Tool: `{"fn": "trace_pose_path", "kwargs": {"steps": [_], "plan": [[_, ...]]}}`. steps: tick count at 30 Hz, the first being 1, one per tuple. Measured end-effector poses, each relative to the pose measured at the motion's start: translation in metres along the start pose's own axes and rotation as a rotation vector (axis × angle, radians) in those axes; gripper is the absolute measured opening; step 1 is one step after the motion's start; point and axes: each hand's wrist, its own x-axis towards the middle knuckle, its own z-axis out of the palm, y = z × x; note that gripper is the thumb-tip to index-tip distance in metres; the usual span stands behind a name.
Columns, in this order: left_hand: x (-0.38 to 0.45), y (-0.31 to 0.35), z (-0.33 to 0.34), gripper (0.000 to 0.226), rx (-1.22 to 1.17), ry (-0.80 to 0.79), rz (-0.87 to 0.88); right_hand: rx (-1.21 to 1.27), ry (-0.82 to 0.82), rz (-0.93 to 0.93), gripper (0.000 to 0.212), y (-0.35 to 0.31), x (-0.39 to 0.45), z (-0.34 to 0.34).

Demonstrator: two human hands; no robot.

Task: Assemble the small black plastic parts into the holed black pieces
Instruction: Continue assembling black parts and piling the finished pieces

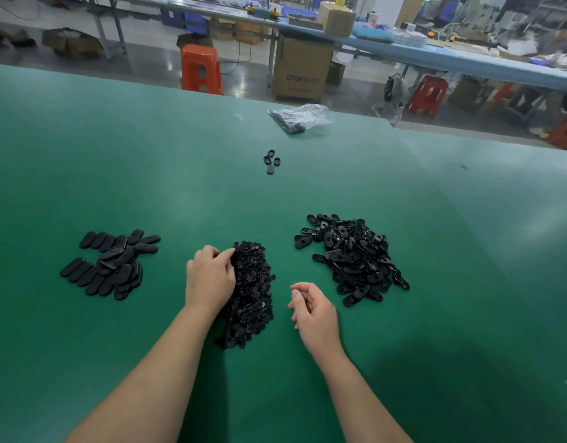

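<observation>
A heap of small black plastic parts (253, 289) lies in the middle of the green table (180, 155). My left hand (210, 276) rests on the heap's left edge, with its curled fingertips digging into the small parts near the top. To the right sits a pile of holed black oval pieces (355, 257). My right hand (311, 310) hovers between the two piles with loosely curled fingers and nothing in it. On the left lies a group of flat black oval pieces (111, 265) with no holes showing.
Several loose black pieces (271, 161) lie farther back on the table, and behind them a clear plastic bag (299, 118) with dark parts. Beyond the table's far edge stand orange stools (200, 68), cardboard boxes (303, 70) and another long bench.
</observation>
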Motion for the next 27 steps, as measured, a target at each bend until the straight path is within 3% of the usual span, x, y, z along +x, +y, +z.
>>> {"fn": "trace_pose_path", "kwargs": {"steps": [15, 20, 24, 27], "plan": [[0.004, 0.003, 0.003, 0.03, -0.056, 0.044, -0.06, -0.121, 0.03, -0.043, 0.013, 0.001, 0.005, 0.008], [0.004, 0.003, 0.003, 0.03, -0.076, 0.042, -0.082, -0.424, 0.04, -0.164, 0.031, -0.017, 0.039, 0.001], [0.004, 0.002, 0.004, 0.032, -0.057, 0.035, -0.077, -0.86, -0.102, -0.137, 0.057, -0.041, 0.097, -0.015], [0.004, 0.002, 0.005, 0.031, -0.052, 0.044, -0.074, -1.06, -0.217, -0.097, 0.063, -0.048, 0.128, -0.019]]}}
